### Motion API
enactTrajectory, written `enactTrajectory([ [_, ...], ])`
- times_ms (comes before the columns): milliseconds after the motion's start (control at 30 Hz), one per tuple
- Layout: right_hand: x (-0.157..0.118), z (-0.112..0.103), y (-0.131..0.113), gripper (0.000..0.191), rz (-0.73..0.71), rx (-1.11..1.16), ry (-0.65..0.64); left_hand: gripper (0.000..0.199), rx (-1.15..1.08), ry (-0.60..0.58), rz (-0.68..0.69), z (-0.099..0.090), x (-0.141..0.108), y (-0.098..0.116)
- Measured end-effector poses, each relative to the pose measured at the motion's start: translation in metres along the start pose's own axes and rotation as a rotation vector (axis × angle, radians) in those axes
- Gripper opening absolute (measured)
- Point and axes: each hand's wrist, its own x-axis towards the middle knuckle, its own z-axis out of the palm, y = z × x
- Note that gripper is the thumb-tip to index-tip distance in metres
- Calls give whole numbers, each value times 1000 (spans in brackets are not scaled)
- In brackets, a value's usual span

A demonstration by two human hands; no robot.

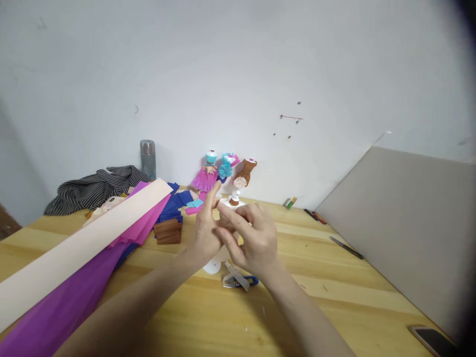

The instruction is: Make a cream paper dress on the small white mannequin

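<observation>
My left hand (207, 230) and my right hand (256, 235) meet above the middle of the table. One digit of the left hand points up, while its other fingers curl behind the right hand. Bent fingers and thumb of my right hand press towards the left fingers; whatever is between them is hidden. Just behind stands a small white dress form (237, 195) with a brown band at its neck, mostly covered by my hands. Its round white base (211, 267) shows below. Blue-handled thread snips (253, 281) lie beneath my right hand, with a pale strip (238, 275) across them.
Long cream paper (89, 248) and purple paper (74, 312) extend across the left. Brown pieces (168, 231) and blue pieces (171, 208) lie nearby. Dressed miniature forms (206, 178) stand by the wall, right of a flask (148, 161) and striped cloth (96, 191). A knife (345, 247) and phone (431, 341) lie right.
</observation>
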Motion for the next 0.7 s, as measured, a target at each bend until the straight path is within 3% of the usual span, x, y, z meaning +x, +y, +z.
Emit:
enactTrajectory([
  [267,6,-1,2,27,-65,-158,-71,60,38,-18,-92,0,-5,11],
  [467,2,-6,2,29,-32,-159,-54,64,14,-33,-37,0,-5,16],
  [700,-3,-5,4,28,-91,-162,-50,65,19,-45,12,0,-5,18],
])
